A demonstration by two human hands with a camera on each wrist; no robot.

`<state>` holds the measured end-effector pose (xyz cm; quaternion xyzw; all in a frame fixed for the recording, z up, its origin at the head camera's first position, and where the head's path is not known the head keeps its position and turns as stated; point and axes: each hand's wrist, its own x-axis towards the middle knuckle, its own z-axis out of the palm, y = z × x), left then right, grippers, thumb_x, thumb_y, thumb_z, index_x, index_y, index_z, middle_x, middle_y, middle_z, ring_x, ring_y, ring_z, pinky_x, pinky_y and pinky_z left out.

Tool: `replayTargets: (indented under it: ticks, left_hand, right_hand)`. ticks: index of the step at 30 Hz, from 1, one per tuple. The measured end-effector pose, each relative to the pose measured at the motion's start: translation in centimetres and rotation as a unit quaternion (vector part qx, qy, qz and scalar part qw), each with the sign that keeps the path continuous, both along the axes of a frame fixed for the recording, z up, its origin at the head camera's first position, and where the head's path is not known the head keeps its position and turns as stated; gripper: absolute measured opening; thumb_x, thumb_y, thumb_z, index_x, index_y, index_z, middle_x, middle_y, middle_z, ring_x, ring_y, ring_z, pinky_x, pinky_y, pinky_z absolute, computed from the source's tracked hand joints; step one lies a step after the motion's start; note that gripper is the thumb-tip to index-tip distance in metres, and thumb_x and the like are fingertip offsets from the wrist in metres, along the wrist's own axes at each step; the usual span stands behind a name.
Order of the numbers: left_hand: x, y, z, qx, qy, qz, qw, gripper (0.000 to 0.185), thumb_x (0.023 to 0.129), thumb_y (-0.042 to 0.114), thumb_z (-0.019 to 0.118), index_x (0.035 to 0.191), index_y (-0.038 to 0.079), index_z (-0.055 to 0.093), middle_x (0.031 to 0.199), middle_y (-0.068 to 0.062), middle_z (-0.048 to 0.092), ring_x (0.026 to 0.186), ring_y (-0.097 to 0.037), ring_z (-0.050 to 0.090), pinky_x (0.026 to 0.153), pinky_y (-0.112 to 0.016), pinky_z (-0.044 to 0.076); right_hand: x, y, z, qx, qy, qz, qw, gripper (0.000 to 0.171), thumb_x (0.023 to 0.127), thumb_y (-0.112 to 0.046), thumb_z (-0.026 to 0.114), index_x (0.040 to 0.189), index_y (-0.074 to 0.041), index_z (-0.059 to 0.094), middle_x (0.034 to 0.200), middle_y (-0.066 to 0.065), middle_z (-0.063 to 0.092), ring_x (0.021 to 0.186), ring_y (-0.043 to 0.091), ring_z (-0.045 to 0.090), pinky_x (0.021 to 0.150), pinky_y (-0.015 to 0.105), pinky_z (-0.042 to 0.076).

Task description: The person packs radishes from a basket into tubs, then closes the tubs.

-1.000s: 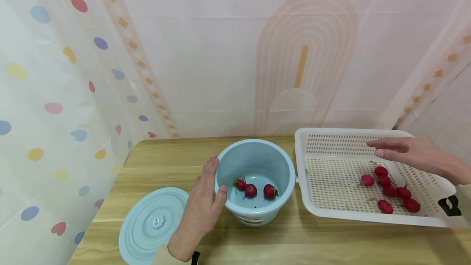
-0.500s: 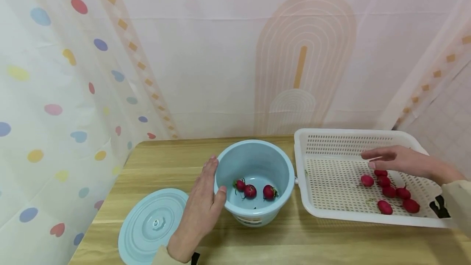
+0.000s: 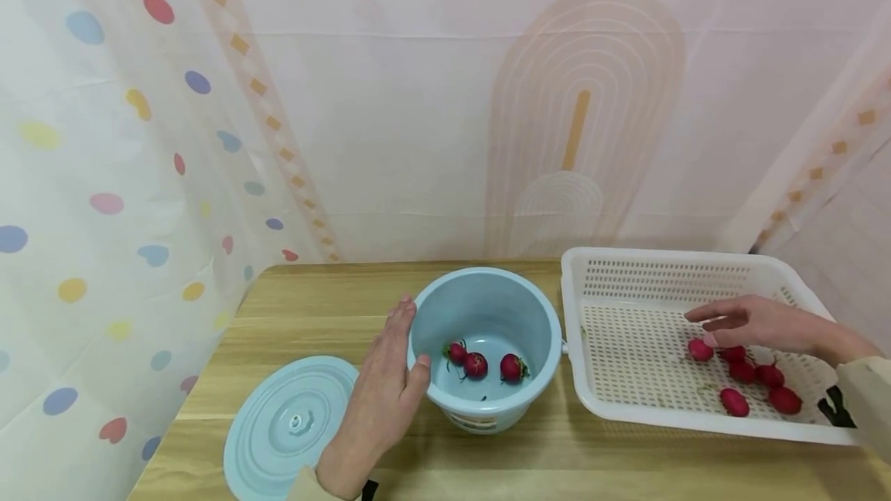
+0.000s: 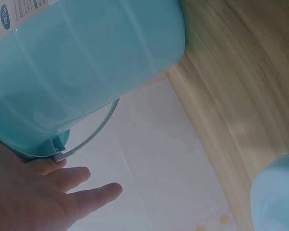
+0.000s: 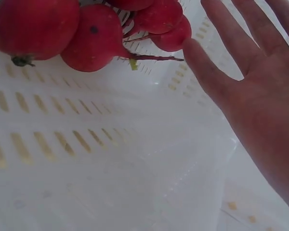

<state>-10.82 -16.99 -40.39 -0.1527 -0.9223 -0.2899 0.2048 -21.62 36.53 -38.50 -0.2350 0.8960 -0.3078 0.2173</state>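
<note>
A light blue bucket (image 3: 480, 408) stands on the table with three red radishes (image 3: 476, 365) on its bottom. My left hand (image 3: 379, 393) lies along the bucket's left side, fingers straight against the rim. In the left wrist view the bucket's wire handle (image 4: 98, 129) hangs near those fingertips. To the right, a white perforated basket (image 3: 626, 354) holds several more radishes (image 3: 785, 400). My right hand (image 3: 762, 323) hovers low inside the basket, over the radishes at the back, with fingers extended and nothing held. Its thumb tip is right beside one radish (image 5: 171, 36) in the right wrist view.
A round blue lid (image 3: 292, 424) lies on the wooden table (image 3: 320, 300) left of the bucket. The basket's left wall is close to the bucket's right side. A patterned curtain (image 3: 418, 138) hangs behind the table and along the left.
My right hand has come down lower into the basket, towards the radishes. The left hand stays against the bucket. The head view has shifted slightly.
</note>
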Motion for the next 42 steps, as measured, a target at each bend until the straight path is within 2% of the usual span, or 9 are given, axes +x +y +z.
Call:
replayTargets:
  ticks: [3, 8, 11, 13, 16, 18, 24, 31, 42]
  left_hand:
    - [0.0, 0.0, 0.0, 0.001, 0.003, -0.002, 1.0, 0.063, 0.104, 0.026, 0.049, 0.16, 0.001, 0.033, 0.168, -0.011, 0.031, 0.153, -0.034, 0.032, 0.119, -0.059, 0.032]
    - [0.1, 0.0, -0.1, 0.0, 0.009, -0.002, 1.0, 0.064, 0.105, 0.026, 0.049, 0.161, 0.001, 0.032, 0.168, -0.011, 0.031, 0.153, -0.035, 0.031, 0.116, -0.061, 0.034]
    - [0.1, 0.0, -0.2, -0.003, 0.013, -0.002, 0.9999, 0.064, 0.105, 0.027, 0.048, 0.161, 0.001, 0.032, 0.167, -0.013, 0.032, 0.152, -0.035, 0.032, 0.117, -0.061, 0.035]
    - [0.1, 0.0, -0.2, -0.005, 0.019, -0.003, 0.9998, 0.063, 0.105, 0.027, 0.049, 0.16, 0.001, 0.032, 0.167, -0.013, 0.032, 0.152, -0.036, 0.033, 0.117, -0.06, 0.035]
    - [0.1, 0.0, -0.3, -0.004, 0.027, -0.003, 0.9996, 0.063, 0.105, 0.028, 0.049, 0.16, 0.001, 0.033, 0.167, -0.013, 0.033, 0.151, -0.036, 0.034, 0.117, -0.058, 0.034]
    - [0.1, -0.1, -0.3, -0.004, 0.031, -0.003, 0.9995, 0.063, 0.105, 0.027, 0.049, 0.16, 0.0, 0.033, 0.167, -0.013, 0.033, 0.151, -0.036, 0.034, 0.117, -0.059, 0.035]
    - [0.3, -0.1, -0.2, -0.003, 0.011, 0.002, 0.9999, 0.064, 0.105, 0.027, 0.051, 0.161, 0.003, 0.032, 0.168, -0.008, 0.031, 0.153, -0.032, 0.032, 0.118, -0.057, 0.034]
    - [0.3, 0.1, 0.1, 0.0, 0.008, -0.006, 0.9999, 0.065, 0.102, 0.024, 0.052, 0.161, 0.003, 0.033, 0.168, -0.01, 0.032, 0.153, -0.032, 0.031, 0.118, -0.059, 0.033]
    - [0.4, 0.3, -0.1, 0.001, 0.028, -0.005, 0.9996, 0.064, 0.103, 0.028, 0.048, 0.16, 0.001, 0.034, 0.167, -0.012, 0.033, 0.151, -0.036, 0.035, 0.115, -0.063, 0.035]
  right_hand:
    - [0.1, -0.1, -0.1, 0.006, -0.014, -0.004, 1.0, 0.047, 0.102, -0.022, 0.064, 0.14, 0.005, 0.059, 0.137, 0.029, 0.061, 0.121, 0.05, 0.061, 0.08, 0.023, 0.054]
    - [-0.1, 0.3, -0.7, 0.019, -0.027, 0.01, 0.999, 0.046, 0.102, -0.019, 0.064, 0.138, 0.009, 0.059, 0.135, 0.033, 0.061, 0.12, 0.057, 0.058, 0.08, 0.022, 0.054]
    - [-0.3, 0.7, -1.2, 0.017, -0.03, 0.026, 0.999, 0.045, 0.102, -0.016, 0.064, 0.138, 0.011, 0.058, 0.133, 0.032, 0.062, 0.119, 0.043, 0.065, 0.08, 0.02, 0.053]
    - [-0.3, 0.8, -1.4, 0.009, -0.037, 0.032, 0.999, 0.044, 0.102, -0.015, 0.064, 0.137, 0.011, 0.058, 0.133, 0.031, 0.063, 0.117, 0.023, 0.067, 0.082, 0.019, 0.053]
    - [-0.4, 0.8, -1.5, -0.002, -0.046, 0.035, 0.998, 0.044, 0.102, -0.014, 0.064, 0.137, 0.011, 0.059, 0.133, 0.03, 0.063, 0.11, -0.001, 0.062, 0.082, 0.019, 0.053]
    - [-0.4, 0.7, -1.6, -0.004, -0.05, 0.034, 0.998, 0.044, 0.101, -0.016, 0.065, 0.137, 0.01, 0.059, 0.133, 0.029, 0.063, 0.107, -0.008, 0.058, 0.082, 0.019, 0.052]
    - [-0.5, 0.5, -1.9, 0.001, -0.041, 0.04, 0.998, 0.042, 0.101, -0.015, 0.066, 0.135, 0.009, 0.061, 0.131, 0.027, 0.064, 0.104, -0.006, 0.057, 0.079, 0.019, 0.052]
    - [-0.2, 0.3, -2.8, -0.003, -0.014, 0.032, 0.999, 0.031, 0.098, -0.01, 0.069, 0.125, 0.005, 0.068, 0.113, 0.012, 0.063, 0.068, 0.002, 0.044, 0.056, 0.024, 0.04]
    - [-0.4, -0.2, -2.4, 0.044, 0.05, 0.023, 0.998, 0.024, 0.095, -0.009, 0.071, 0.117, 0.0, 0.072, 0.106, 0.004, 0.065, 0.075, 0.001, 0.045, 0.062, 0.023, 0.04]
